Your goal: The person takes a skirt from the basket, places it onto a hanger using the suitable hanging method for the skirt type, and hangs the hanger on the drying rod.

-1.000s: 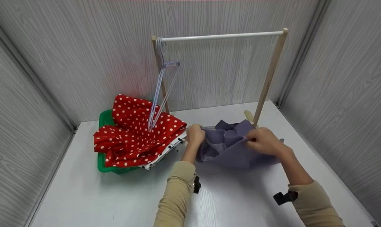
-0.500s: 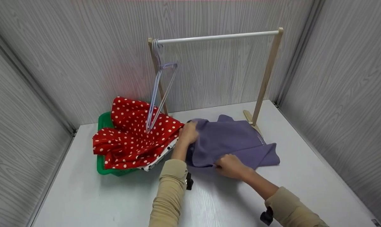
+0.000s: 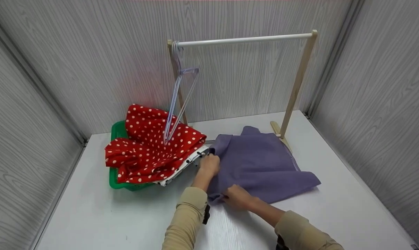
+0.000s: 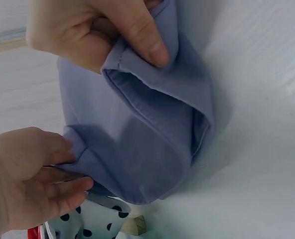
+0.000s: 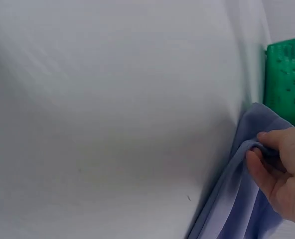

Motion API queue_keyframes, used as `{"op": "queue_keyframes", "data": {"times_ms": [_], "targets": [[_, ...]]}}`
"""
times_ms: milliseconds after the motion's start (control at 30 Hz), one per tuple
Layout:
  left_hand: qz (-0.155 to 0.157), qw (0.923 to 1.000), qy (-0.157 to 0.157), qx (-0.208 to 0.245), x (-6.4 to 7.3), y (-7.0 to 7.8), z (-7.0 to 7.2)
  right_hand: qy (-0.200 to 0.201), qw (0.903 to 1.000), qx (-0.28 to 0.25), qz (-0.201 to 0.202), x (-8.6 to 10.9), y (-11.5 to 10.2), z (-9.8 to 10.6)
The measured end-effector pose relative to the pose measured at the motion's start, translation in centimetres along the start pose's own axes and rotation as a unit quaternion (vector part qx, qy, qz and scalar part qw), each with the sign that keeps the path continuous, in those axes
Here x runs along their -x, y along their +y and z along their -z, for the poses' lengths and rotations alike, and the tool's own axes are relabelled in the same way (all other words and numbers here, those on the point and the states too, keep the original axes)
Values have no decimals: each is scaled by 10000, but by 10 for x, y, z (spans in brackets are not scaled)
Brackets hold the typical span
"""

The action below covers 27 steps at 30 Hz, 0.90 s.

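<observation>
A purple garment [image 3: 254, 156] lies spread on the white table, its near left side lifted into folds. My left hand [image 3: 209, 165] pinches its left edge; in the left wrist view the cloth passes between that hand's [image 4: 33, 174] thumb and fingers. My right hand [image 3: 237, 197] pinches the near left corner. Seen from the left wrist, the hemmed opening of the garment [image 4: 152, 144] gapes below the right hand's thumb. The right wrist view has the right hand [image 5: 282, 172] gripping a fold of the garment [image 5: 237, 199].
A green basket [image 3: 117, 130] stands at left, heaped with red polka-dot cloth [image 3: 150, 146] and white cloth with black dots [image 3: 181, 167]. Behind the garment rises a rack with a white rail [image 3: 244, 40] and wooden posts [image 3: 296, 86]. Several hangers [image 3: 176, 100] hang at its left end.
The garment, bunched and held up before, now lies flatter across the table. My right hand has come left and toward me to its near corner; my left hand has moved slightly nearer.
</observation>
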<state>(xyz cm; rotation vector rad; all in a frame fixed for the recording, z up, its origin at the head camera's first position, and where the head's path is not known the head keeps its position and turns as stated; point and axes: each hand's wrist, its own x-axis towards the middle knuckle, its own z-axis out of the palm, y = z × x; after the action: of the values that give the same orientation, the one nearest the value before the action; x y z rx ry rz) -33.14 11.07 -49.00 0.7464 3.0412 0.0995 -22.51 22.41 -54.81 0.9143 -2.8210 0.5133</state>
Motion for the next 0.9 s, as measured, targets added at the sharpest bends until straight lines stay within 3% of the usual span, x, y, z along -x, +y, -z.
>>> {"op": "queue_keyframes", "data": {"times_ms": [133, 200, 300, 433, 500, 600, 700, 800, 900], "targets": [[185, 9993, -321, -82, 10, 7, -2, -210, 9984, 419, 326, 13, 2, 3], [21, 9983, -534, -241, 19, 14, -2, -185, 9956, 793, 453, 22, 5, 4], [-690, 9924, -958, -342, 36, 24, -3, -10, 9915, 1234, 403, 33, 12, 4], [-1745, 9729, -1514, -48, 58, 31, -13, 278, 9894, 1414, 182, 42, 23, 7], [-2076, 9660, -1541, -29, 65, 31, -21, 418, 9909, 1278, 83, 44, 31, 11], [-2308, 9692, -819, -243, 66, 25, -31, 623, 9942, 857, -175, 45, 42, 26], [-2096, 9768, 319, -321, 59, 15, -34, 809, 9933, 513, -649, 44, 52, 51], [-1599, 9814, 1008, 348, 46, 7, -25, 934, 9869, 440, -1240, 40, 55, 79], [-1280, 9772, 1211, 1183, 35, 8, -6, 981, 9837, 399, -1450, 29, 49, 103]]}}
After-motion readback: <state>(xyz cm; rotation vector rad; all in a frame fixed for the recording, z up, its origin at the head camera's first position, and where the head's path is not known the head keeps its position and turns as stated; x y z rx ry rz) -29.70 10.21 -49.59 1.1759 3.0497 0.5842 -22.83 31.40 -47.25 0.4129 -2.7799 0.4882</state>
